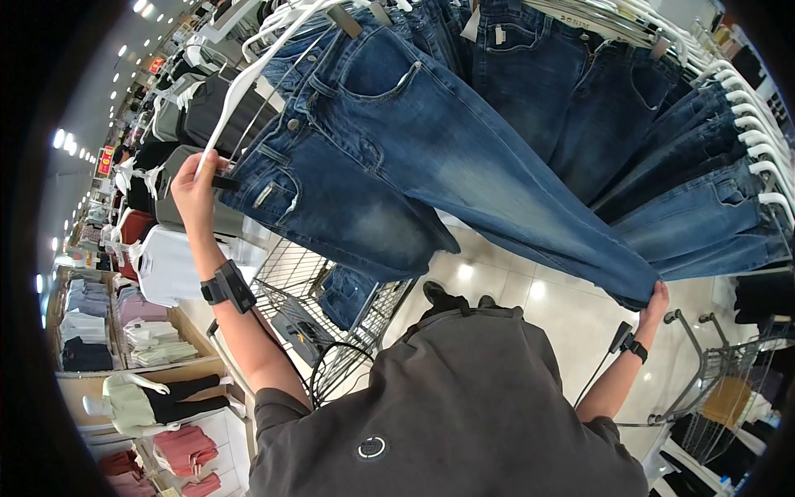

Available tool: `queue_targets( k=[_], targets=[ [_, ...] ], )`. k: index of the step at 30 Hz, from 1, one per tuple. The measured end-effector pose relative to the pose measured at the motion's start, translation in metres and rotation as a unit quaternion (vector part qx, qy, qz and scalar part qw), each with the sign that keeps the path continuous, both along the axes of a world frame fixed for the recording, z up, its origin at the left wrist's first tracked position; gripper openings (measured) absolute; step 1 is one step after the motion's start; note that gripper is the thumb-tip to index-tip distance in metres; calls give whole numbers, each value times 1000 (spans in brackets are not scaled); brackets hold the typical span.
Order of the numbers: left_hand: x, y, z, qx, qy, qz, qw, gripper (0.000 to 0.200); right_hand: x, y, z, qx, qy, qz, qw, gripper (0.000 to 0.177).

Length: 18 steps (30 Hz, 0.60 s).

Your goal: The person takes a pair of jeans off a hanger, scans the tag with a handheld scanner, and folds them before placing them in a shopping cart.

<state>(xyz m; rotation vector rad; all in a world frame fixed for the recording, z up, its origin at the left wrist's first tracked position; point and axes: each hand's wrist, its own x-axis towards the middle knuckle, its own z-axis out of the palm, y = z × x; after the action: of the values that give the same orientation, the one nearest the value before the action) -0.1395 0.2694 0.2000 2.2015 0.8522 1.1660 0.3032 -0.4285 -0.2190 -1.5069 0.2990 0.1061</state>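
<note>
Head view: the left hand point(195, 192) is pinching the end of a white hanger point(239, 84) beside a black clip point(224, 182) at the waistband of the blue jeans point(476, 157). The right hand point(655, 306) is pinching the hem of one leg, some of its fingers hiding behind the denim. The jeans are hanging between both hands, one leg extending toward the right hand, the other drooping. The step in hand appears to be spreading the garment on its hanger. The next move is probably calling for a steady left grip and a controlled release of the hem. Beyond, other jeans point(571, 108) are hanging close together; below, a shopping cart point(286, 269) is standing on the tiled floor point(505, 265), holding more denim point(339, 300).
</note>
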Motion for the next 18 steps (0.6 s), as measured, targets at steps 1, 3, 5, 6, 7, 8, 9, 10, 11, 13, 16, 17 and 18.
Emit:
queue_targets(
  k=[1,3,5,6,7,8,9,10,11,13,16,17,18],
  targets=[
    [1,-2,1,-15,-3,0,1000,27,1,-5,2,33,21,-9,999,26],
    [0,1,2,-29,0,-8,1000,27,6,-16,8,98,63,-25,993,28],
    [-1,7,0,-29,2,-16,999,26,11,-20,8,122,90,-42,988,32],
    [-1,9,0,-21,3,-19,1000,26,13,-24,6,134,103,-50,984,33],
    [-1,10,0,-12,4,-22,1000,26,14,-27,2,135,103,-50,984,34],
    [-2,11,0,-13,5,-23,1000,26,13,-30,-2,136,103,-50,984,35],
    [-2,11,1,-14,6,-24,1000,26,12,-30,-3,136,104,-50,984,36],
    [-2,11,1,-15,7,-26,1000,26,10,-30,-5,133,106,-59,984,36],
    [-2,10,2,-15,8,-26,1000,25,7,-30,-7,129,108,-68,983,36],
    [1,3,7,-14,11,-26,1000,25,-3,-25,-2,122,123,-84,981,35],
    [3,-6,16,-28,15,-34,999,23,-13,-21,2,155,149,-73,974,34],
    [5,-10,19,-22,14,-52,998,22,-17,-24,-3,193,153,-50,968,34],
    [7,-16,22,-15,12,-71,997,21,-19,-24,-10,230,157,-27,960,33]
  ],
)
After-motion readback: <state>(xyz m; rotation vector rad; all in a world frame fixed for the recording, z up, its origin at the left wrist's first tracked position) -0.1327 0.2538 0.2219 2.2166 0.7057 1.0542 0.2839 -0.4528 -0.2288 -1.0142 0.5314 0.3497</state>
